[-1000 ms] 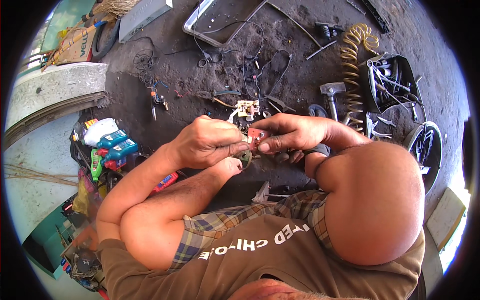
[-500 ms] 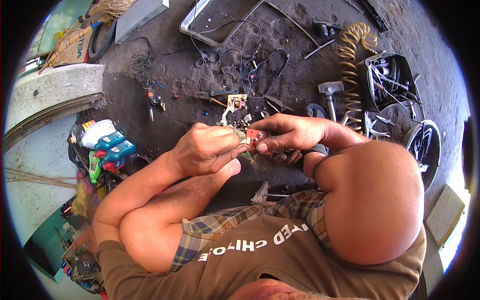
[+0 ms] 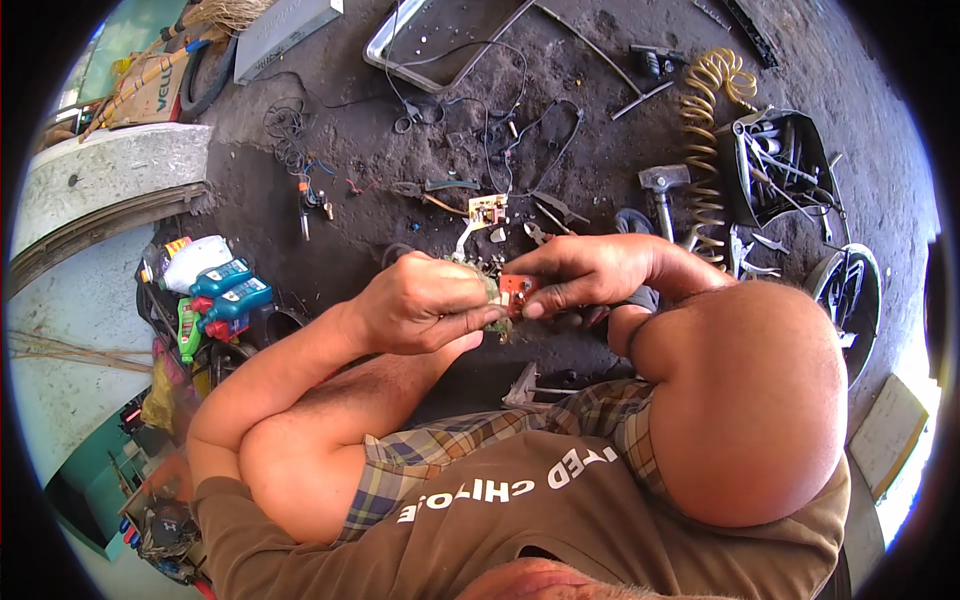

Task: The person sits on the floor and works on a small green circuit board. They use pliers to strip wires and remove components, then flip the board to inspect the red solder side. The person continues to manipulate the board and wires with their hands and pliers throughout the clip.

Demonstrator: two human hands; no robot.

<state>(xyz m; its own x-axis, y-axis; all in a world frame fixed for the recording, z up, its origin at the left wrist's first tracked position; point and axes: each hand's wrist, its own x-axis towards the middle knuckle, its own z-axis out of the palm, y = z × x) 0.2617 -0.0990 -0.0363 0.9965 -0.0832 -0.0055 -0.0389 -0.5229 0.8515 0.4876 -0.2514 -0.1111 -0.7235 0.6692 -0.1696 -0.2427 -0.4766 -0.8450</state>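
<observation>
At centre, right fingers (image 3: 555, 257) narrowly pinch red board (image 3: 513, 287).

Toward the far edge of the dark ground (image 3: 245, 200) lies a shallow metal tray (image 3: 378, 48), with a long grey box (image 3: 288, 40) to its left. Just beside that box, at the far left corner, are a black tyre (image 3: 206, 85) and a brown cardboard box (image 3: 158, 92). Along the left edge runs a pale concrete ledge (image 3: 125, 165); nearer, a white bottle (image 3: 198, 262), two teal bottles (image 3: 238, 299) and a green bottle (image 3: 188, 330) cluster together. Toward the right edge, a hammer (image 3: 664, 179) lies near a yellow coiled hose (image 3: 697, 105), and beyond the hose sit a black bin (image 3: 736, 170) packed with metal tools and a rounder dark bin (image 3: 826, 270)
</observation>
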